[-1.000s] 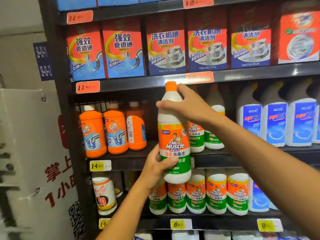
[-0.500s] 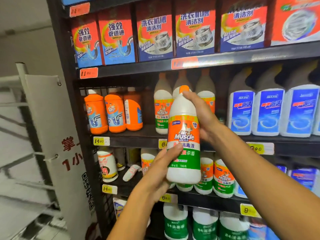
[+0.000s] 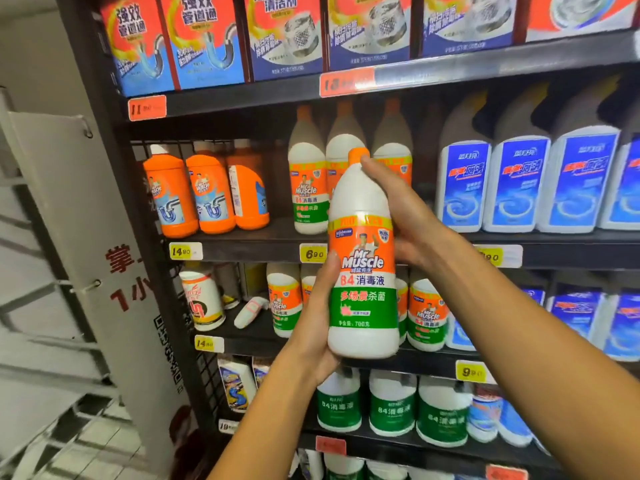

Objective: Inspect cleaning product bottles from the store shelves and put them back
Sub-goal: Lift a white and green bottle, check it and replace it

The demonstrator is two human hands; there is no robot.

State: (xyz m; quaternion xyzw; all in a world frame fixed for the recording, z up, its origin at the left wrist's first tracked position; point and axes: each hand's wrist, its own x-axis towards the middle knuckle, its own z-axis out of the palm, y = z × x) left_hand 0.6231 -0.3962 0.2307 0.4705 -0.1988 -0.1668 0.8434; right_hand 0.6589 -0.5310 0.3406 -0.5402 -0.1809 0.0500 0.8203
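Head view
Held bottle: a white disinfectant bottle [image 3: 363,271] with an orange cap and an orange-and-green "Mr Muscle 84" label, upright in front of the shelves, label facing the camera; its contents cannot be seen through the opaque plastic.
Left hand: the left hand [image 3: 317,323] cups the bottle's lower left side and base, fingers curled round it, thumb along the label edge.
Right hand: the right hand [image 3: 405,216] wraps the bottle's neck and shoulder from behind, fingertips reaching up to the cap.
Top shelf: a row of boxes [image 3: 204,43], orange and blue with a drain-pipe picture on the left, blue with a washer-drum picture to the right.
Second shelf: three orange bottles [image 3: 188,195] at the left, one turned sideways; matching white bottles [image 3: 306,174] stand behind the held one; big white jugs [image 3: 516,188] with blue labels fill the right.
Third shelf: a white canister [image 3: 204,299], a small tube [image 3: 251,310] lying flat, more white orange-and-green bottles [image 3: 427,317] partly hidden by the held one.
Fourth shelf: white bottles with green labels [image 3: 391,403] in a row.
Price tags: yellow tags [image 3: 313,253] and orange ones on the shelf edges.
Left side: a white sign board [image 3: 104,254] with red characters hangs on the rack end.
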